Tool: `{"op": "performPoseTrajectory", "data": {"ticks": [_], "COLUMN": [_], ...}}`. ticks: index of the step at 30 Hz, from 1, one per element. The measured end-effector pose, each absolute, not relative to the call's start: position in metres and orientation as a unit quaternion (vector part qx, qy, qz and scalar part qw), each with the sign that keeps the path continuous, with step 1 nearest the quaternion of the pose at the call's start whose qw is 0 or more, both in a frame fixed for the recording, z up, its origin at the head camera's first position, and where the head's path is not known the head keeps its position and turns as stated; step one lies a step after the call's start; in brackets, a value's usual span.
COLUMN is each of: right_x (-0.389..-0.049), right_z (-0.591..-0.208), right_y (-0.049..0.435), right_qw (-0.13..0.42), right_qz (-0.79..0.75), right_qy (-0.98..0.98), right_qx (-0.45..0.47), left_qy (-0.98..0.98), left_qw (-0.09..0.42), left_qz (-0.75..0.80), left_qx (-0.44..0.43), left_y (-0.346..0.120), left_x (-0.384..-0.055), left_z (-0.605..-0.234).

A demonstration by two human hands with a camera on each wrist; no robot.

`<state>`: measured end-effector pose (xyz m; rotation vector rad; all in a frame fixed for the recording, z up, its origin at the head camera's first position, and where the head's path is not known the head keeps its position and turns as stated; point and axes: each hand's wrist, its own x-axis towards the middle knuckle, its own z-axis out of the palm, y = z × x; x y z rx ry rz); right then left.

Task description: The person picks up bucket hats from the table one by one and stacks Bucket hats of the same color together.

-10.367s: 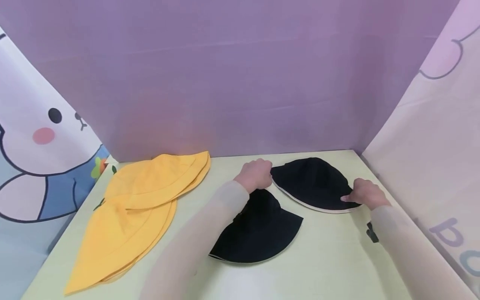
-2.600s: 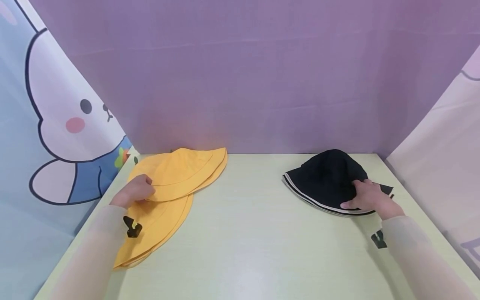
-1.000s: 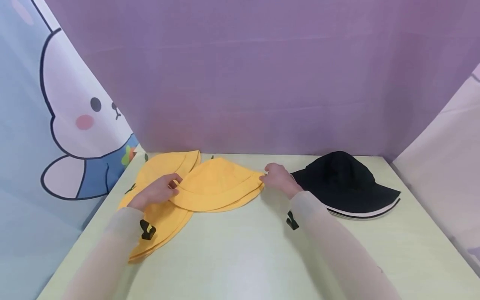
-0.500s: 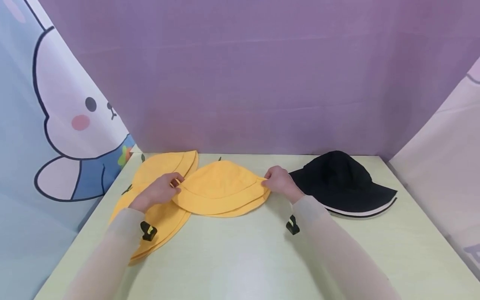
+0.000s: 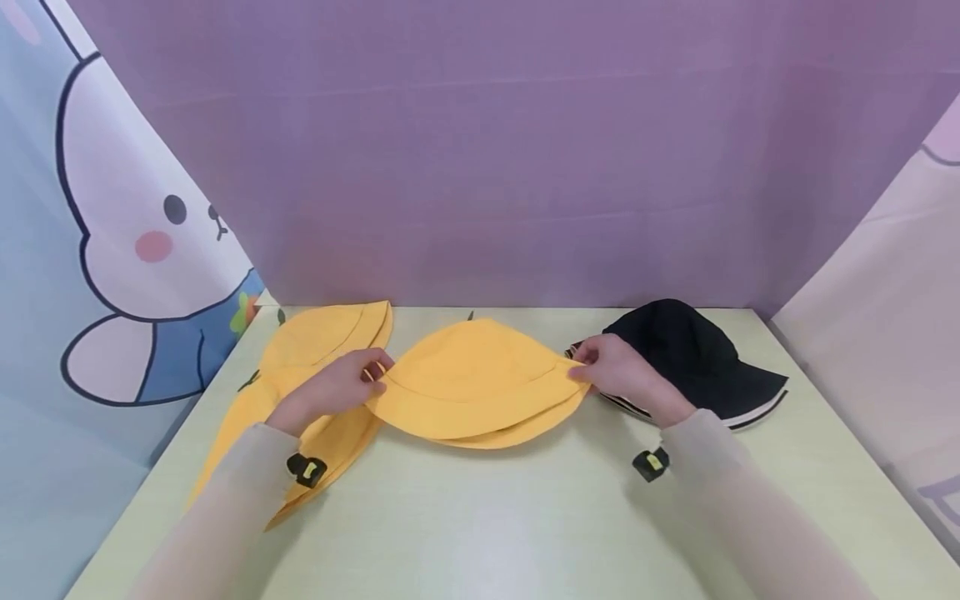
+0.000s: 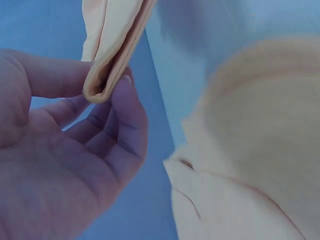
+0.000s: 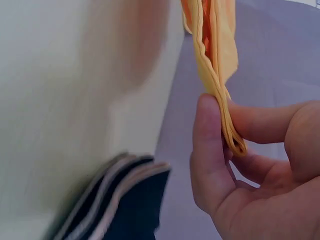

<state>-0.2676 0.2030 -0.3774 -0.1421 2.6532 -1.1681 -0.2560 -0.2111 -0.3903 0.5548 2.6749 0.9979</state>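
A yellow bucket hat, folded flat, is stretched between both hands above the table in the head view. My left hand pinches the left end of its brim; the left wrist view shows the folded brim between thumb and fingers. My right hand pinches the opposite end, and that brim end fills the grip in the right wrist view. Behind and below the left hand lie other yellow hats, partly covered by the forearm. Stacked black hats with pale brim edges lie just beyond the right hand, partly hidden by it.
The pale green table spreads in front of the hats. A purple backdrop stands along its far edge. Printed side panels, one with a rabbit, flank the left and right.
Earlier, the hands adjusted two separate black hats, later stacked on the right. Since then both hands have taken the top yellow hat by its brim ends and drawn it rightward off the yellow pile.
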Motion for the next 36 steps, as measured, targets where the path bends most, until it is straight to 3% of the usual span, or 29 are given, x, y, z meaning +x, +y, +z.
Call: {"op": "performPoseTrajectory", "data": {"ticks": [11, 21, 30, 36], "right_x": [-0.223, -0.205, -0.201, -0.199], "right_z": [-0.382, -0.404, -0.407, -0.4], "right_y": [0.244, 0.25, 0.238, 0.23], "right_qw": [0.141, 0.151, 0.135, 0.095], "right_qz": [-0.376, -0.27, -0.174, -0.082], "right_qy": [0.911, 0.949, 0.973, 0.986], "right_qx": [-0.095, -0.056, -0.065, -0.111], "left_qy": [0.903, 0.914, 0.935, 0.941], "left_qw": [0.16, 0.181, 0.173, 0.158], "left_qz": [0.33, 0.292, 0.262, 0.241], "left_qx": [0.223, 0.214, 0.164, 0.175], "left_y": [-0.173, -0.145, -0.133, -0.13], "left_x": [-0.235, -0.223, -0.216, -0.216], "left_z": [-0.398, -0.416, -0.42, -0.421]}}
